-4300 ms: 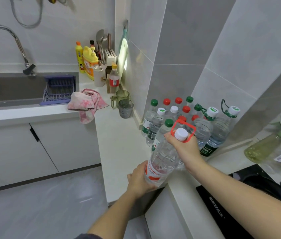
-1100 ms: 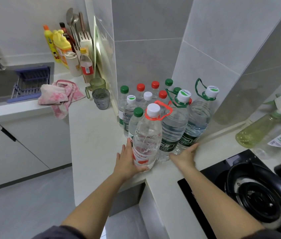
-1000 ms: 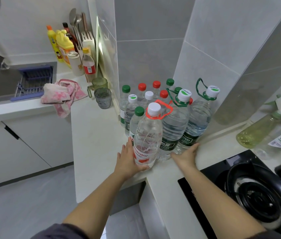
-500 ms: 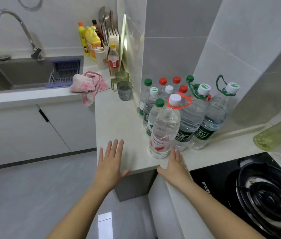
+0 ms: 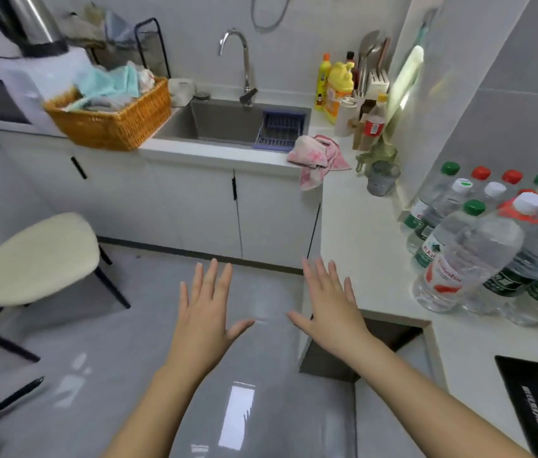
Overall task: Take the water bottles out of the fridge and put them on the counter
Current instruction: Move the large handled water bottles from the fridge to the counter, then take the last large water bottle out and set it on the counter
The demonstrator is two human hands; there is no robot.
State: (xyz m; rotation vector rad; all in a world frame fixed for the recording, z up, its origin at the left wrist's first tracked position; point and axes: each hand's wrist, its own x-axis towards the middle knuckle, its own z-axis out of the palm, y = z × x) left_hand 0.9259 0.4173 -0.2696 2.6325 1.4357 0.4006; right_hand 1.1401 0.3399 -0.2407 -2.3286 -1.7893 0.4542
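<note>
- Clear plastic water bottles (image 5: 449, 226), capped green, red and white, stand bunched on the white counter (image 5: 356, 223) at about 3 o'clock in the view, against the tiled wall.
- The frontmost, a large bottle with a red carry handle (image 5: 469, 259), stands near the counter's edge.
- The left hand (image 5: 206, 312) and right hand (image 5: 328, 309) hover over the grey floor, palms down, fingers straight and spread, holding nothing.
- The bottles lie at roughly 2 o'clock from the right hand, apart from it and farther still from the left.
- A pink cloth (image 5: 318, 155) drapes over the counter edge at 12 o'clock, beside the sink (image 5: 224, 122).
- A wicker basket (image 5: 112, 120) sits at 10 o'clock, a cushioned stool (image 5: 34, 256) at 9.
</note>
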